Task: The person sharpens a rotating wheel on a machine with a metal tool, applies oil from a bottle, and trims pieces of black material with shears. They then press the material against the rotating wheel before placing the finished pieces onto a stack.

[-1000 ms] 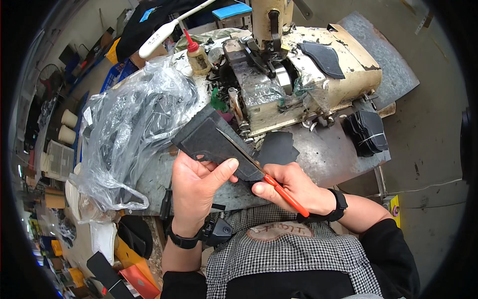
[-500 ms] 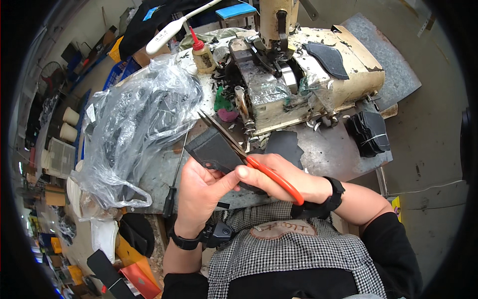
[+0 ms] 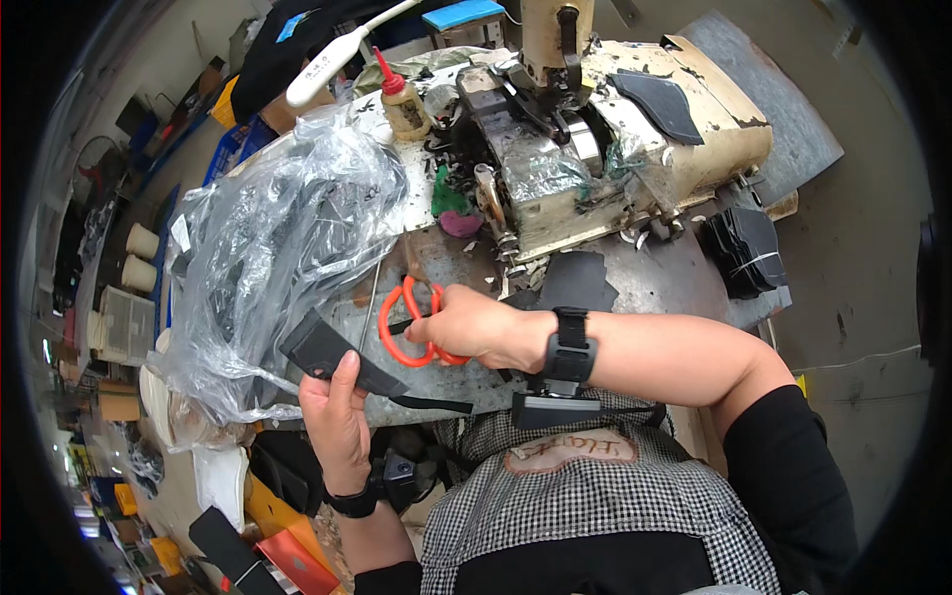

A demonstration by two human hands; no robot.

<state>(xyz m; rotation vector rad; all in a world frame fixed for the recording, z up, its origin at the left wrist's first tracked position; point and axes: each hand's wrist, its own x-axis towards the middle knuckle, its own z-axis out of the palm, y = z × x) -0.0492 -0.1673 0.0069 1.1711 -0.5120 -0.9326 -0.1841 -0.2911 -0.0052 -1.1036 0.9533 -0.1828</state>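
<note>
My left hand (image 3: 335, 426) pinches a flat black piece (image 3: 332, 349), leather-like, between thumb and fingers near the table's front left. Closed around the handles of red-orange scissors (image 3: 385, 322), my right hand (image 3: 471, 325) is low over the metal table. The blades point away from me and are partly hidden; I cannot tell if they rest on the table. A narrow black strip (image 3: 436, 405) juts from beside the held piece at the table's front edge.
An oily sewing-type machine (image 3: 555, 188) fills the far middle, with a black cut piece (image 3: 659, 104) on it. Clear plastic bags (image 3: 288, 248) cover the left side. A red-capped bottle (image 3: 405, 111) stands behind them. Tied black pieces (image 3: 744, 253) lie right; another black sheet (image 3: 577, 281) is nearer.
My hands have parted. The left carried the black piece left and toward me, while the scissors in my right hand moved left, off the piece and down toward the table.
</note>
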